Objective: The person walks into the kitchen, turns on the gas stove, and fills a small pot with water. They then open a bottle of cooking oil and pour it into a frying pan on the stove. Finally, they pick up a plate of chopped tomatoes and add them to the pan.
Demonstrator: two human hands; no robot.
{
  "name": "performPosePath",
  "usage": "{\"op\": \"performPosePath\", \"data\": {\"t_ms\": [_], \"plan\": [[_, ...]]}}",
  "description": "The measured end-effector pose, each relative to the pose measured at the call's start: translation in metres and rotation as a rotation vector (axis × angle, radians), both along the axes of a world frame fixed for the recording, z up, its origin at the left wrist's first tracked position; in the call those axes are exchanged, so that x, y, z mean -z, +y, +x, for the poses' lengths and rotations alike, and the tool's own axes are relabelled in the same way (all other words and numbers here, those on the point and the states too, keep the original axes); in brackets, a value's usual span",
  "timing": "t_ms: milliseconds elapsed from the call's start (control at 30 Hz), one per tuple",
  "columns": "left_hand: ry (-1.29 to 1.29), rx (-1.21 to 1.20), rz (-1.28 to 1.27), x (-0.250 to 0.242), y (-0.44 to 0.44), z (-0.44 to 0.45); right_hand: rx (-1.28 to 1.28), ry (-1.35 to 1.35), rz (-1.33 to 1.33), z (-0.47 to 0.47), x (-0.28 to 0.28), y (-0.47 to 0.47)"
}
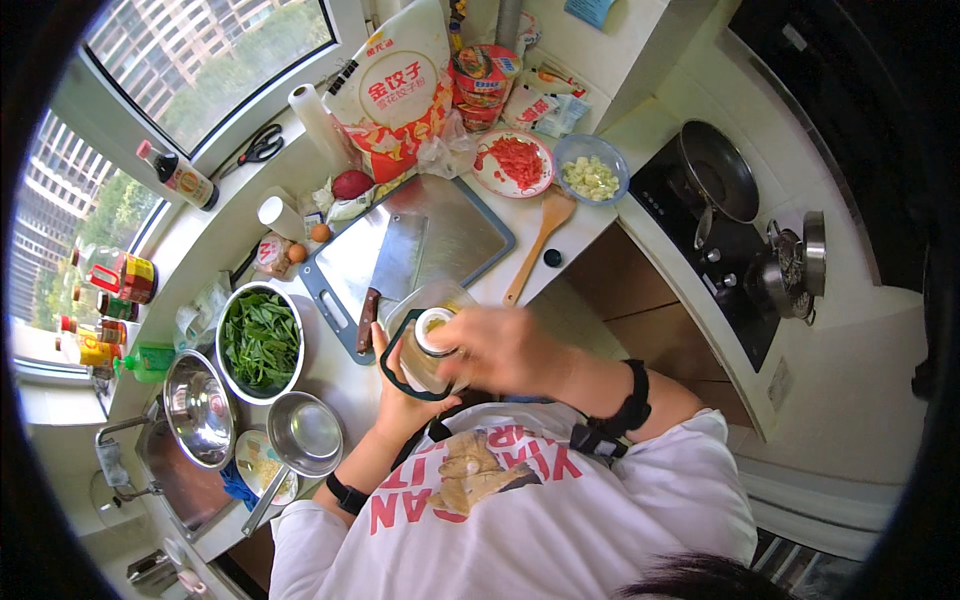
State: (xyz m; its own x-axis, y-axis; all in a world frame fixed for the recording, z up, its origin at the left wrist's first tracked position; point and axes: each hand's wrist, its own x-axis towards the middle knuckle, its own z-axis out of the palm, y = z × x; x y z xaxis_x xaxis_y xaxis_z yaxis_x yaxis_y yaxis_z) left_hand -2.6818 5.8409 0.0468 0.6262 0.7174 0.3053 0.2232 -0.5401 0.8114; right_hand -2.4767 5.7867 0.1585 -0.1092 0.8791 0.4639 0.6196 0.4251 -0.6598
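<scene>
Close to my chest, my left hand (409,401) grips a clear plastic jug (420,360) that has a dark green handle and a white neck. My right hand (502,352), blurred, is at the neck; whether its fingers hold anything cannot be told. A small dark cap (553,258) lies on the counter near a wooden spatula (538,244). Beyond the jug, a cleaver (390,277) with a wooden handle rests on a steel cutting board (457,232) with a grey rim.
Left are a bowl of leafy greens (261,343), a steel bowl (199,409), a saucepan (305,435) and the sink (184,480). A plate of chopped red food (516,163) and a bowl of pale pieces (591,176) stand behind. A wok (718,172) sits right, on the cooktop.
</scene>
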Motion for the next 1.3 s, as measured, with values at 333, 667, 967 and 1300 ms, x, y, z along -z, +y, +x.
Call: {"op": "performPosePath", "data": {"t_ms": [333,667,967,1300], "plan": [[-0.046,-0.104,0.021,-0.01,-0.012,0.007,0.944,-0.33,-0.853,0.18,0.226,0.012],[-0.03,-0.136,0.069,-0.027,-0.012,0.023,0.885,-0.202,-0.762,0.194,0.243,0.023],[-0.118,-0.109,-0.078,-0.046,-0.005,0.03,-0.166,-0.137,-0.255,0.077,-0.008,0.035],[0.192,-0.104,0.088,-0.04,0.006,0.026,-0.258,-0.472,-0.284,0.002,-0.068,0.042]]}}
